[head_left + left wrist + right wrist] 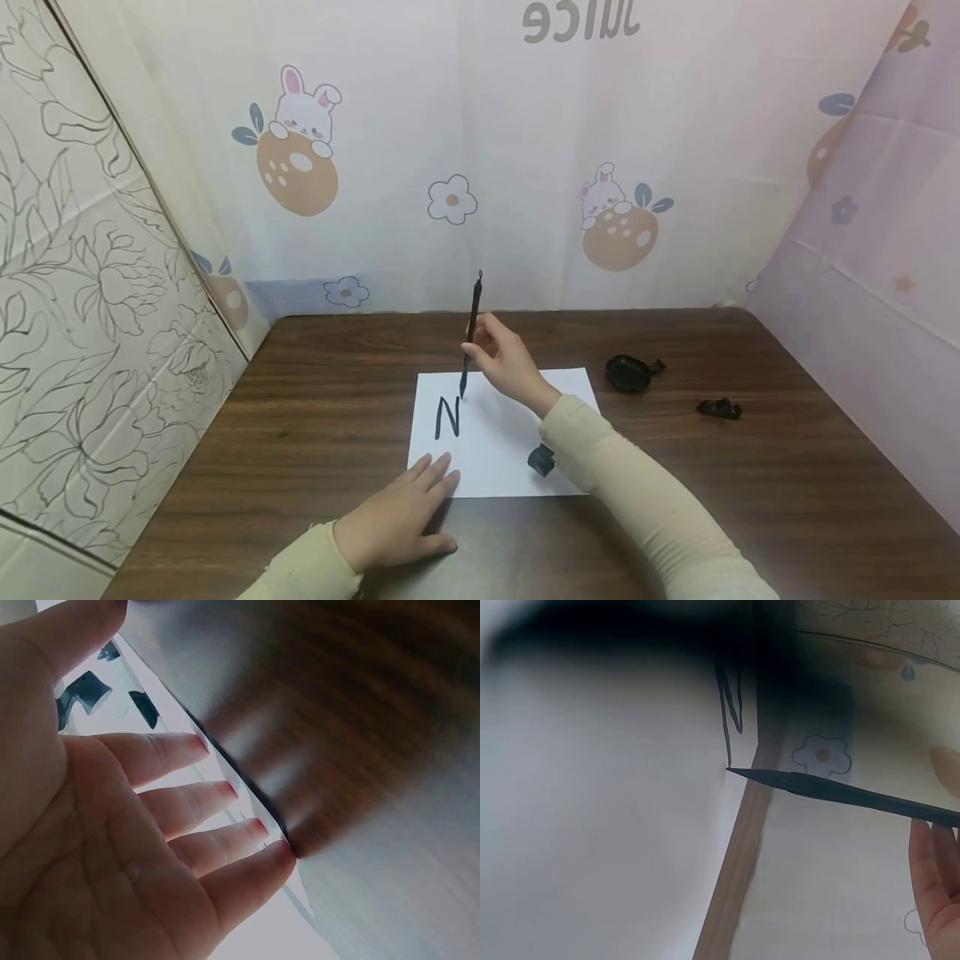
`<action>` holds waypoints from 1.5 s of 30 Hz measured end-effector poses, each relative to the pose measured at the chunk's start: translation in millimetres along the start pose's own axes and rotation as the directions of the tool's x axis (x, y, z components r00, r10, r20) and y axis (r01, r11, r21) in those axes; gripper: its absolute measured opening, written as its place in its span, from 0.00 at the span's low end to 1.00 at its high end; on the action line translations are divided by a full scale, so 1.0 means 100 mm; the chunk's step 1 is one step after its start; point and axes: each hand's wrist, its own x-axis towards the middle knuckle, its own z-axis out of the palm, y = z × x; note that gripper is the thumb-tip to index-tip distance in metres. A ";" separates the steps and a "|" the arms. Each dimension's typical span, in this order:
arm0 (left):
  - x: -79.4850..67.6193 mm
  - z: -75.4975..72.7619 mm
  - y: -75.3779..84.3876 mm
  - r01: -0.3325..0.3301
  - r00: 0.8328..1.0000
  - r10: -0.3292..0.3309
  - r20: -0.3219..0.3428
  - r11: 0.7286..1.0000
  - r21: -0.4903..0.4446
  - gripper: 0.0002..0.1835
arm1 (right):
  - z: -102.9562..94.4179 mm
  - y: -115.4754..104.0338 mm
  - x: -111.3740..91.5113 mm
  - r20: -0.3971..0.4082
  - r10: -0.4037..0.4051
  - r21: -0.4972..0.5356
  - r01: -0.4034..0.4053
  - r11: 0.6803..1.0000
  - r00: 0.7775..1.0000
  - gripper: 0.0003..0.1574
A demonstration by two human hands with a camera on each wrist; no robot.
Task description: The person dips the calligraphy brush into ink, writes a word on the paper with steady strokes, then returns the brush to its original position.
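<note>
My right hand (512, 365) pinches a black writing brush (473, 317) between thumb and fingers, the shaft nearly upright. In the right wrist view, the pointed brush tip (739, 772) meets the end of a stroke of a black letter N (447, 417). This letter is on the left part of a white paper sheet (495, 462). My left hand (397, 517) lies with straight, spread fingers at the sheet's lower left edge; its thumb is over the table. A small black object (541, 460) sits on the sheet, partly behind my right sleeve; its kind is unclear.
The brown wooden table (315, 417) carries a black ink dish (628, 373) to the right of the sheet. Further right lies a small black piece (718, 408), perhaps a brush rest. A printed curtain (510, 242) hangs behind the table, and a flower-patterned panel (97, 275) stands at left.
</note>
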 end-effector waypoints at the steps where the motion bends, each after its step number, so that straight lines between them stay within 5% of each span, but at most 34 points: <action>1: 0.00 0.00 0.00 0.001 1.000 -0.001 0.003 1.000 0.000 0.43 | 0.00 0.00 0.00 0.001 0.004 -0.001 -0.004 1.000 1.000 0.13; 45: 0.01 0.05 0.03 0.017 1.000 -0.017 0.008 1.000 -0.007 0.44 | -0.15 -0.01 -0.21 0.117 0.063 0.023 -0.066 0.998 0.991 0.18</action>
